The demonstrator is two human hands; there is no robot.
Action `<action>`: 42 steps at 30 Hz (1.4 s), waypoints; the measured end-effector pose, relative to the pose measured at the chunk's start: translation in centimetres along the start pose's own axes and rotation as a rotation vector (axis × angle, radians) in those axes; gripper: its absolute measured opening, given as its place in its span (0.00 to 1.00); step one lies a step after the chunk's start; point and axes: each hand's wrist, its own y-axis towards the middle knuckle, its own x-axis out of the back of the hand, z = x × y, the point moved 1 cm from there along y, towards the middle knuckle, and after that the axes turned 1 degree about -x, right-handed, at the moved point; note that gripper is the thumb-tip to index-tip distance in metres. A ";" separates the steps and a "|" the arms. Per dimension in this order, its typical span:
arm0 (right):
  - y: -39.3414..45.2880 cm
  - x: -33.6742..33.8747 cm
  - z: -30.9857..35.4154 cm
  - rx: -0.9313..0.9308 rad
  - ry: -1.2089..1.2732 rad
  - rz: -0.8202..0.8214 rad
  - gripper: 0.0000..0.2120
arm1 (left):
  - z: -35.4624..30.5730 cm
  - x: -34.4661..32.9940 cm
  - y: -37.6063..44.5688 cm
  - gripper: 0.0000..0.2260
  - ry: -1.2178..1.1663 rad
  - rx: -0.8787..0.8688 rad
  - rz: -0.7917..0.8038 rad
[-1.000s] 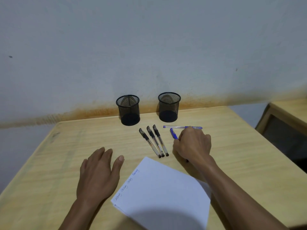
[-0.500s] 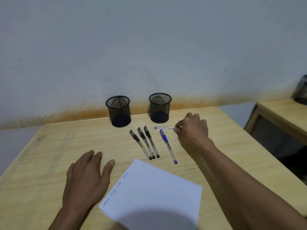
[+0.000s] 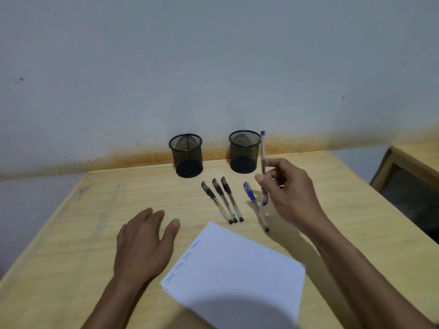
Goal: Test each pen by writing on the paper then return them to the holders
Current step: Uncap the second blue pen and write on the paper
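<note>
My right hand [image 3: 288,194] holds a clear pen with a blue cap [image 3: 263,153] upright above the table, just right of the right mesh holder [image 3: 244,151]. A second blue pen [image 3: 255,205] lies on the wood below and left of that hand. Three black pens [image 3: 222,199] lie side by side in front of the holders. The left mesh holder [image 3: 186,155] stands beside the right one at the wall. A white sheet of paper [image 3: 237,274] with a few words along its left edge lies near me. My left hand [image 3: 145,243] rests flat on the table, left of the paper.
The wooden table [image 3: 83,229] ends at a grey wall with an orange-stained base. A second wooden piece of furniture [image 3: 413,172] stands at the right, beyond a gap.
My right hand picked the clear blue-capped pen up off the table and raised it to upright. The other blue pen stays lying where it was. My left hand stayed flat.
</note>
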 end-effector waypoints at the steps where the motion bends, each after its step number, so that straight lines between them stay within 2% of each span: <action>1: -1.1 -0.3 0.9 -0.005 0.098 0.029 0.04 | -0.4 0.6 -0.1 0.23 -0.124 0.026 -0.028; 3: -3.0 -1.2 2.4 -0.036 0.274 0.094 0.02 | -1.9 2.0 -0.5 0.17 -0.412 0.043 -0.091; 4: -3.8 -1.9 3.0 -0.072 0.351 0.124 0.03 | -2.9 2.8 -0.8 0.16 -0.510 -0.005 -0.099; 8: -5.6 -4.6 3.7 -0.157 0.538 0.185 0.02 | -6.5 4.3 -2.1 0.13 -0.448 -0.393 -0.124; 10: -5.9 -5.1 3.7 -0.172 0.554 0.182 0.04 | -7.1 4.3 -2.3 0.10 -0.417 -0.429 -0.158; 15: -5.4 -4.9 3.4 -0.147 0.516 0.295 0.01 | -6.1 4.5 -2.3 0.03 -0.457 -0.301 -0.058; 20: -4.8 -5.0 3.6 -0.151 0.636 0.394 0.01 | -5.9 5.4 -1.8 0.03 -0.764 -0.163 0.151; 24: -1.7 -2.0 3.2 -0.250 0.874 0.140 0.04 | -1.4 6.4 -1.3 0.05 -0.843 0.027 0.149; 26: -0.5 -0.6 3.1 -0.234 0.805 0.087 0.03 | 0.9 6.1 -0.7 0.06 -0.767 0.124 0.101; 28: -1.0 -1.6 3.2 -0.237 0.715 0.149 0.03 | 1.5 4.9 0.0 0.06 -0.651 0.161 0.024; 31: -3.7 -4.2 3.0 -0.218 0.568 0.274 0.05 | 0.7 2.9 0.5 0.06 -0.447 0.136 -0.039; 34: -5.3 -5.1 2.2 -0.203 0.443 0.266 0.08 | 0.7 1.8 1.1 0.03 -0.280 0.062 -0.097; 38: -5.6 -5.2 1.5 -0.226 0.376 0.242 0.02 | 1.1 1.1 1.7 0.07 -0.088 0.029 -0.097; 42: -5.6 -5.1 0.9 -0.223 0.323 0.288 0.03 | 1.3 0.8 1.9 0.13 -0.002 0.037 -0.059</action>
